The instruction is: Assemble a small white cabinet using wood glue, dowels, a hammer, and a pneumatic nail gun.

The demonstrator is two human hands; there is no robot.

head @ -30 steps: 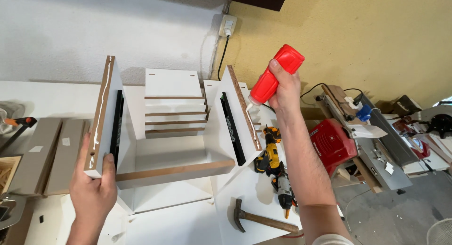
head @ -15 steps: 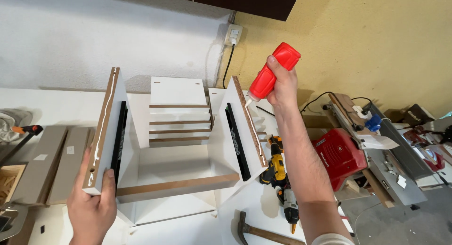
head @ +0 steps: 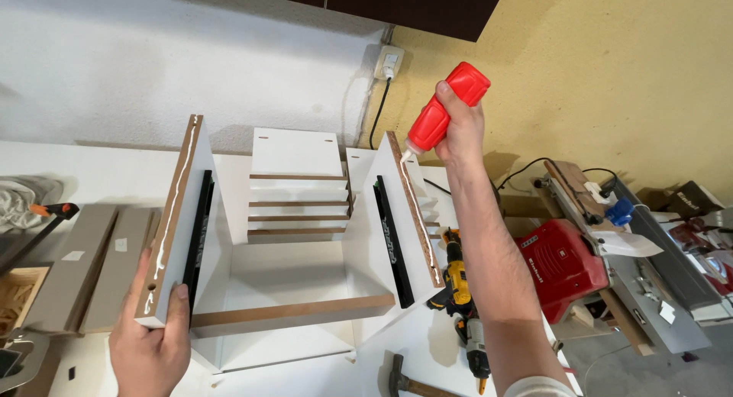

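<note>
At centre frame, right hand (head: pixel 462 126) fingers grip a red glue bottle (head: pixel 443 111) tipped onto the right panel's edge (head: pixel 412 206), while left hand (head: pixel 149 343) clasps the left panel (head: pixel 179 214), steadying it.

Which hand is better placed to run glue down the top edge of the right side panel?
Right. The right hand already holds the red glue bottle tip-down at the far end of the white right side panel's brown top edge. The left hand is gripping the left side panel.
</note>
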